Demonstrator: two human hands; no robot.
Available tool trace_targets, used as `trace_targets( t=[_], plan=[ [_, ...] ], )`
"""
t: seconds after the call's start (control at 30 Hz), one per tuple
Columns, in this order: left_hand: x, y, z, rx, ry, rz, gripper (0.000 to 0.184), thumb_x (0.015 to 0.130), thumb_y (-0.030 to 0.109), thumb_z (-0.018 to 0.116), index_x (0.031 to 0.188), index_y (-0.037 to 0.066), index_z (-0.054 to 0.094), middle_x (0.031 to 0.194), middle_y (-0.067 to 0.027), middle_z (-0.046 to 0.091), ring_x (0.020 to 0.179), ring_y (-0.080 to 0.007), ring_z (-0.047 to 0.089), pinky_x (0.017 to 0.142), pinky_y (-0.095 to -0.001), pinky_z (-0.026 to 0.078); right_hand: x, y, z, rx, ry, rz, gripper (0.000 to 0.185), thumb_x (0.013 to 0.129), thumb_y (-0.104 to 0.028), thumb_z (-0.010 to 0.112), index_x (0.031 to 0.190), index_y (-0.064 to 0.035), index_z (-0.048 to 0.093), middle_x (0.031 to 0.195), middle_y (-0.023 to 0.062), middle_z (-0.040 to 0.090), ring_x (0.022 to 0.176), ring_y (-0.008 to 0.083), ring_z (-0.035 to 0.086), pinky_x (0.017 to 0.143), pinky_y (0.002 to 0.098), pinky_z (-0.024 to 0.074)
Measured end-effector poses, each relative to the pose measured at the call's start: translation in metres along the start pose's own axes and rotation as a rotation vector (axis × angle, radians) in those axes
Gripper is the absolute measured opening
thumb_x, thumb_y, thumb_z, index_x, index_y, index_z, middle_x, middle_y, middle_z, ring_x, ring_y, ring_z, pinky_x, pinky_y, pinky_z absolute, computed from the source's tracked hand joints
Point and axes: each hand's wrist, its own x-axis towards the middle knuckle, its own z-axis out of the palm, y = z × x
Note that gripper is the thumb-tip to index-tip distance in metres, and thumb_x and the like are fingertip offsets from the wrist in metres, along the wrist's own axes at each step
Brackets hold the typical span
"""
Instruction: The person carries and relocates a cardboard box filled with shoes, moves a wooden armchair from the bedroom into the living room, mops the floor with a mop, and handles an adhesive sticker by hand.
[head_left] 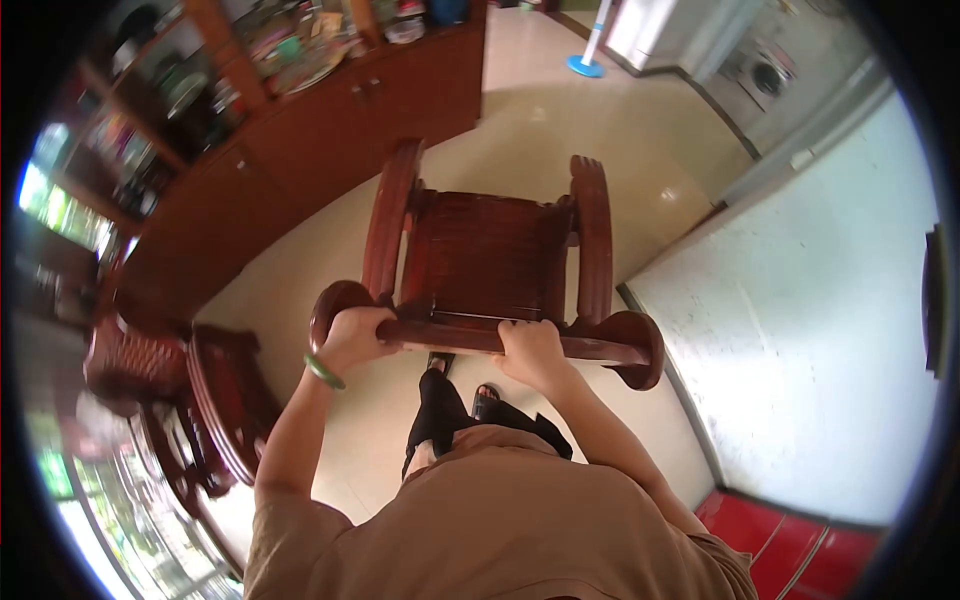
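A dark red wooden armchair [487,255] stands in front of me, its slatted seat and two thick armrests facing away. My left hand [355,338], below a green bangle [324,372], is wrapped around the left part of the chair's top back rail [440,333]. Right of the middle, my right hand [531,353] grips the same rail, fingers curled over it. Both rounded ends of the rail stick out beyond my hands. The chair's legs are hidden from this angle.
A long wooden cabinet [330,130] with cluttered shelves runs along the left. More carved wooden furniture [225,400] stands at lower left. To the right is a pale wall panel [800,330], with red tiles [790,545] below. A blue-based pole [586,66] stands at the back.
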Motion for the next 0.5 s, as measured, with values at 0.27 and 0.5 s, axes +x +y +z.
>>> trace_targets(
  t=[0.27,0.5],
  plan=[
    [-0.098,0.059,0.021,0.01,0.123,-0.218,0.033,0.06,0.028,0.071,0.084,0.008,0.061,0.077,-0.0112,0.061,0.074,-0.0299,0.058,0.067,-0.0384,0.046,-0.04,-0.012,-0.018,-0.056,-0.019,-0.252,0.03,0.06,-0.029,0.068,0.072,-0.0037,0.056,0.069,0.0131,0.06,0.065,0.0291,0.06,0.06,0.0404,0.0439],
    [-0.166,0.144,0.071,0.047,0.204,-0.472,0.04,0.061,0.036,0.068,0.087,0.007,0.06,0.078,-0.0126,0.061,0.077,-0.0279,0.06,0.072,-0.0377,0.046,-0.092,-0.007,-0.03,-0.104,-0.052,-0.407,0.03,0.057,-0.026,0.069,0.075,-0.0064,0.057,0.069,0.0096,0.059,0.069,0.0276,0.058,0.064,0.0387,0.0418]
  ],
)
